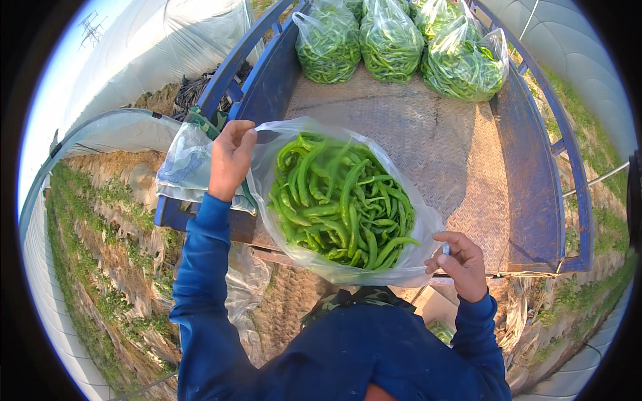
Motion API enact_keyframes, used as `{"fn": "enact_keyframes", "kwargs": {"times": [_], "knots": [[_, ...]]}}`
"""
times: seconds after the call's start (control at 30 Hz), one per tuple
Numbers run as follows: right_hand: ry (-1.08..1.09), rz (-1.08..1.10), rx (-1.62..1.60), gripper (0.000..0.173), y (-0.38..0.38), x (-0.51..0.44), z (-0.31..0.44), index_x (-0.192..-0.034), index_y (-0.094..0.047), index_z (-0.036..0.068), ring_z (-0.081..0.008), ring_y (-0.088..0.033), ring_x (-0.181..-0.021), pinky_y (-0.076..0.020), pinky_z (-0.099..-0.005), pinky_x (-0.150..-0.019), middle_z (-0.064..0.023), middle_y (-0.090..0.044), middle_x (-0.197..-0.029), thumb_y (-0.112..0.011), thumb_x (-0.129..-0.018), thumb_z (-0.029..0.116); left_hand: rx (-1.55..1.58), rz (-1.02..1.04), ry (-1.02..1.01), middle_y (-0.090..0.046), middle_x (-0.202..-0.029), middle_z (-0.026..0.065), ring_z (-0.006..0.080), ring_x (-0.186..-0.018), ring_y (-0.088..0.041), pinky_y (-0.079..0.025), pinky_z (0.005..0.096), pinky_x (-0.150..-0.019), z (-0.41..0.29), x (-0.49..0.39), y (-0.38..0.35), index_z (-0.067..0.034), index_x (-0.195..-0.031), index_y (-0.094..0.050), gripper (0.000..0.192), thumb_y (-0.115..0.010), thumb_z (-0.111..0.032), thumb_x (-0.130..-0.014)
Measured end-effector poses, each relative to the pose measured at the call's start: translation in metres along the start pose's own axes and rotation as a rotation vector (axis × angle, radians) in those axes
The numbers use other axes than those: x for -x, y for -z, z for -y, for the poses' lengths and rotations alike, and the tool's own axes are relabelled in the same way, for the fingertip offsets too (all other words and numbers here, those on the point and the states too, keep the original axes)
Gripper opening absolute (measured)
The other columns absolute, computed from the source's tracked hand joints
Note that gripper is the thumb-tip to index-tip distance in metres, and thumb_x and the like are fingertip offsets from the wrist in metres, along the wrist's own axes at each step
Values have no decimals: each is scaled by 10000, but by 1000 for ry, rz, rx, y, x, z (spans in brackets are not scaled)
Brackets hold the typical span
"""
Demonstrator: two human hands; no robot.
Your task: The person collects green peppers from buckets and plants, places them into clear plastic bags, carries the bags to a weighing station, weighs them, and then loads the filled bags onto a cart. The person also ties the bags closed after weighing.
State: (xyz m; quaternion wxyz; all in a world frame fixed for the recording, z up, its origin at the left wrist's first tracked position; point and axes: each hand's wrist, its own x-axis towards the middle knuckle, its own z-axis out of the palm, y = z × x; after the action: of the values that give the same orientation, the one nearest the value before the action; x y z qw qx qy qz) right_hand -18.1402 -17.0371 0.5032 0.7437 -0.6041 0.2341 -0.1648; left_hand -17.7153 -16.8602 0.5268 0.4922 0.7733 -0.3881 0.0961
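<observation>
A clear plastic bag (424, 220) full of long green peppers (346, 205) stands before me at the rear edge of the cart bed, its mouth spread wide. My left hand (232, 155) pinches the bag's rim at the far left between thumb and fingers. At the near right, my right hand (459, 260) grips the opposite side of the rim. A small pale blue piece (446, 249) shows between its fingers; I cannot tell what it is. The peppers lie loose in a heap, and one pokes towards the right side of the rim.
Several filled bags of green peppers (391, 47) stand at the far end of the rusty tread-plate bed (416, 125). Blue metal side rails (567, 145) flank it. A camouflage-patterned cloth item (183, 165) hangs over the left corner. Plastic-covered tunnels (150, 50) and crop rows (115, 250) lie alongside.
</observation>
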Motion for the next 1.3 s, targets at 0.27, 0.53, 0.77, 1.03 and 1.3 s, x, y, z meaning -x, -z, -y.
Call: {"fn": "enact_keyframes", "kwargs": {"times": [0.27,0.53,0.77,1.03,1.3], "knots": [[102,-145,580,359,47,-77,30,-1186,-609,-24,-72,-563,-700,-457,-242,-638,-31,-622,-749,-698,-887,153,-552,681,-242,-604,-948,156,343,-950,-583,-428,420,-977,-37,116,-34,-16,-1025,-596,361,-740,-231,-774],[63,25,877,774,36,-271,-61,-1348,-497,-58,-245,-654,-884,-525,-355,-815,-169,-673,-1028,-762,-798,416,-1065,924,-208,-628,-813,131,314,-821,-642,-312,498,-1083,18,130,-23,-18,-913,-623,513,-774,-445,-672],[-106,75,550,526,27,-321,-109,-1267,-595,0,-195,-636,-707,-508,-340,-638,-139,-686,-928,-718,-789,183,-973,1209,-42,-660,-658,132,299,-659,-653,-422,490,-858,23,131,-5,-94,-666,-712,324,-728,-418,-685],[159,22,239,216,26,-298,-73,-1053,-689,-7,-75,-562,-732,-459,-248,-653,-17,-636,-859,-634,-858,68,-405,722,-136,-632,-734,111,321,-743,-627,-462,424,-737,-41,102,16,-81,-815,-599,46,-639,-91,-836],[280,-207,370,371,47,-296,-75,-1183,-628,12,-149,-607,-873,-510,-301,-761,-91,-626,-1063,-692,-890,229,213,255,415,-648,-1012,182,322,-969,-631,-481,385,-883,-36,151,-29,25,-1142,-539,251,-600,-120,-946]]}}
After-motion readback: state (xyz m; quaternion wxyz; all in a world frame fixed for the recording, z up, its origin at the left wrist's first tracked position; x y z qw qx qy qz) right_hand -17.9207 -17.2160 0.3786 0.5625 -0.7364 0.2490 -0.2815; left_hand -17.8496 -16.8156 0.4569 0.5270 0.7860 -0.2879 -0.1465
